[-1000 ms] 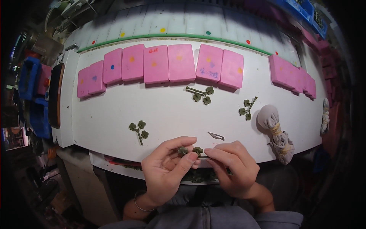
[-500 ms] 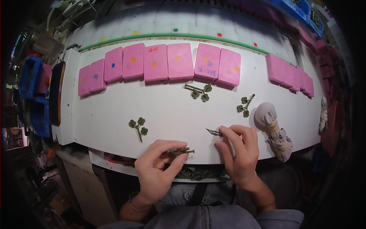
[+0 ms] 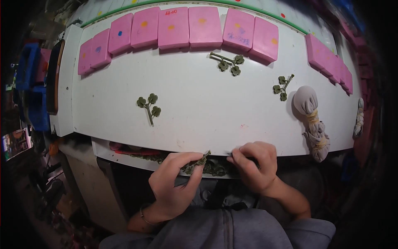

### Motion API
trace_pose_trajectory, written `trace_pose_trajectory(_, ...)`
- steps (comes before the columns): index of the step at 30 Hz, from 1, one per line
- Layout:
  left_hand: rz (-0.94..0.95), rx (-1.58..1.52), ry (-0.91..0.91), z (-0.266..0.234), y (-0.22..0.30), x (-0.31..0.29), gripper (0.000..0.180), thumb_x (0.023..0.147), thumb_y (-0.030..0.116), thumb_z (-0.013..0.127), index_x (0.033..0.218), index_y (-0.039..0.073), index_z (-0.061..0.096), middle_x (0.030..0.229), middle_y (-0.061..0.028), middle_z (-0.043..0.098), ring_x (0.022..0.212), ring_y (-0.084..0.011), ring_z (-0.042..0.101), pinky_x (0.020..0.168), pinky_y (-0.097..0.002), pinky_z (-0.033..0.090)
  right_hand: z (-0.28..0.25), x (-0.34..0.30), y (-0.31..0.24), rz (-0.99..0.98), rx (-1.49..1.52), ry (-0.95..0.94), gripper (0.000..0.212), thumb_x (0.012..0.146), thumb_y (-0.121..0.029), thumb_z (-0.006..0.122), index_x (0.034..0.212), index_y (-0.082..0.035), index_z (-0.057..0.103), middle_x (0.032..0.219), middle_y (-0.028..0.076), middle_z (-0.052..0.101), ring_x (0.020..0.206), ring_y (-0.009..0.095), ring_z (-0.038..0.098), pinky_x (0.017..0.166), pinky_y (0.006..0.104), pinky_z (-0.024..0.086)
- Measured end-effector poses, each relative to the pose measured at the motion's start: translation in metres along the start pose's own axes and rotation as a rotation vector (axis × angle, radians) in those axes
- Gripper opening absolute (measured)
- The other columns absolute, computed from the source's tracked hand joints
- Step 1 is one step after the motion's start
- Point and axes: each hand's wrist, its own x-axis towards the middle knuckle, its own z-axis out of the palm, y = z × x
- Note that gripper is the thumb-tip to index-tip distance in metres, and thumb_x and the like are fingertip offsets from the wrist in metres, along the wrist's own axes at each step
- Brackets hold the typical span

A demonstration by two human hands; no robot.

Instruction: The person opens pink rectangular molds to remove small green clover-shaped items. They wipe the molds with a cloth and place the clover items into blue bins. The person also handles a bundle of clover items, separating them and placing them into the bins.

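The left hand (image 3: 171,177), at the near edge of the white, smooth tabletop (image 3: 195,108), has its grip closed on an olive-green sprig (image 3: 202,161). The right hand (image 3: 256,167) — over that same edge — pinches a small dark sliver (image 3: 229,154), blurred and mostly hidden. A green three-flowered stem (image 3: 153,98) lies on the tabletop's left part. Pink rectangular blocks (image 3: 205,27) line its far side; a grey cloth bundle (image 3: 307,101), tied with yellowish bands, lies toward its right end.
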Motion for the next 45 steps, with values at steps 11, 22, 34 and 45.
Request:
trace_pose_trajectory(11,0.057,0.036,0.029,0.006,-0.005,-0.003,0.022,0.070,-0.007,0.068,0.090,0.000,0.061,0.083,-0.0110,0.064,0.073,-0.0187,0.062,0.066,-0.0265,0.049,-0.017,0.025,-0.027,0.491,0.448,-0.033,0.018,0.075,-0.003,0.071,0.091,-0.002,0.062,0.080,0.011,0.065,0.057,0.020,0.061,0.049,0.0284,0.048)
trace_pose_trajectory(22,0.072,0.023,-0.006,0.007,-0.014,-0.006,0.024,0.072,-0.002,0.068,0.094,0.001,0.060,0.085,-0.0116,0.064,0.073,-0.0252,0.064,0.063,-0.0302,0.052,-0.008,0.028,-0.037,0.379,0.390,-0.088,0.023,0.076,0.000,0.068,0.097,-0.001,0.060,0.076,0.013,0.063,0.052,0.021,0.060,0.043,0.0293,0.046)
trace_pose_trajectory(34,0.110,0.019,0.029,0.009,-0.014,-0.002,0.021,0.072,-0.003,0.069,0.090,-0.001,0.060,0.080,-0.0118,0.064,0.069,-0.0243,0.064,0.059,-0.0291,0.051,0.001,0.022,-0.040,0.291,0.272,-0.095,0.031,0.070,0.006,0.068,0.100,0.003,0.060,0.074,0.012,0.064,0.054,0.020,0.062,0.044,0.0284,0.047)
trace_pose_trajectory(45,0.109,0.032,0.029,0.009,-0.013,-0.002,0.018,0.073,-0.005,0.068,0.089,-0.002,0.060,0.079,-0.0128,0.063,0.068,-0.0217,0.063,0.060,-0.0275,0.050,-0.001,0.022,-0.035,0.185,0.241,-0.248,0.034,0.065,0.009,0.060,0.099,0.008,0.058,0.062,0.007,0.053,0.044,0.014,0.051,0.037,0.0258,0.038)
